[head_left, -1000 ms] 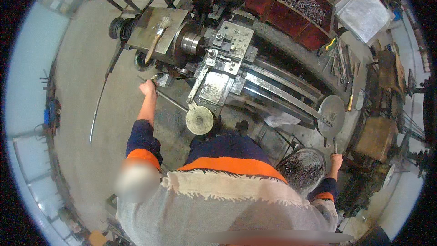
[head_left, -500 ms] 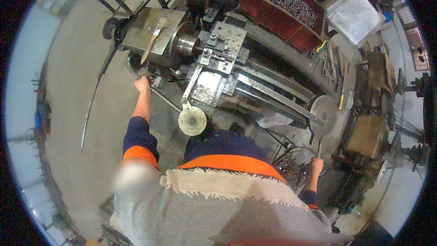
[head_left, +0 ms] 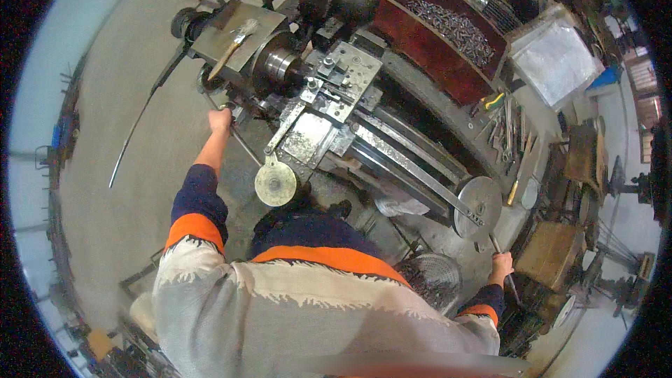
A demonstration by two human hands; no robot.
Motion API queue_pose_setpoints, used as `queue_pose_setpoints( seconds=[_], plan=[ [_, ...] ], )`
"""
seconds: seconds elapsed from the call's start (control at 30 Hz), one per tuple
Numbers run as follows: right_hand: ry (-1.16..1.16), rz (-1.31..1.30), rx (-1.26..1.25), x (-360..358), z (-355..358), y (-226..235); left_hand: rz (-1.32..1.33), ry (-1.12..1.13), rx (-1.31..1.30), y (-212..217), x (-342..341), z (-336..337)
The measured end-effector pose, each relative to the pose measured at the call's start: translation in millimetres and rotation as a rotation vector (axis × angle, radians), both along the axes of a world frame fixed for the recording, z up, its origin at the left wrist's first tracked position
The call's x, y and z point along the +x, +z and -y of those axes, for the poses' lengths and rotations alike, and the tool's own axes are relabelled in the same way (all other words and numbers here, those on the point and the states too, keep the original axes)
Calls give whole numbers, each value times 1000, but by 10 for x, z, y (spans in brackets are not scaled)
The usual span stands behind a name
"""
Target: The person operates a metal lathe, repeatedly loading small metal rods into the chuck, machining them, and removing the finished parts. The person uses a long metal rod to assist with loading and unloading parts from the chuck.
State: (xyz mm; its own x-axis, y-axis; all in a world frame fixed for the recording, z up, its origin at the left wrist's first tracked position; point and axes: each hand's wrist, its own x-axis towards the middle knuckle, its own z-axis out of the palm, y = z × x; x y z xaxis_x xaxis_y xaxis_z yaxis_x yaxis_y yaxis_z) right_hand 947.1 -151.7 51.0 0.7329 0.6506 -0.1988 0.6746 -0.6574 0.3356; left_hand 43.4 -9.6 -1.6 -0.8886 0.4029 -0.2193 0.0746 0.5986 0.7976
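I stand at a metal lathe (head_left: pixel 329 91) seen from above. My left hand (head_left: pixel 220 120) is stretched forward and closed on a thin lever at the lathe's left front, below the chuck (head_left: pixel 278 64). My right hand (head_left: pixel 502 264) is low at the right, closed on a slim metal rod or handle (head_left: pixel 497 245) just under the round tailstock handwheel (head_left: pixel 478 207). A pale round handwheel (head_left: pixel 275 183) on the carriage sits in front of my chest, with neither hand on it.
A dark red tray (head_left: pixel 448 49) full of small metal parts lies behind the lathe. Hand tools (head_left: pixel 505 126) lie on the bench at the right. A round wire basket (head_left: pixel 435 277) stands by my right side. A long bent rod (head_left: pixel 136 129) lies on the concrete floor at left.
The view has shifted slightly. My right hand has moved in toward the rod under the tailstock handwheel. My left hand stays on the lever at the lathe's left.
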Motion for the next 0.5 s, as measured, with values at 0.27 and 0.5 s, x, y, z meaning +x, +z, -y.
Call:
queue_pose_setpoints(
  seconds=[0.27,0.5],
  plan=[
    [100,300,282,-513,316,-455,338,-288,133,-131,-688,200],
    [-77,-193,139,-2504,705,-78,-177,-621,-335,-666,-1877,404]
  ],
)
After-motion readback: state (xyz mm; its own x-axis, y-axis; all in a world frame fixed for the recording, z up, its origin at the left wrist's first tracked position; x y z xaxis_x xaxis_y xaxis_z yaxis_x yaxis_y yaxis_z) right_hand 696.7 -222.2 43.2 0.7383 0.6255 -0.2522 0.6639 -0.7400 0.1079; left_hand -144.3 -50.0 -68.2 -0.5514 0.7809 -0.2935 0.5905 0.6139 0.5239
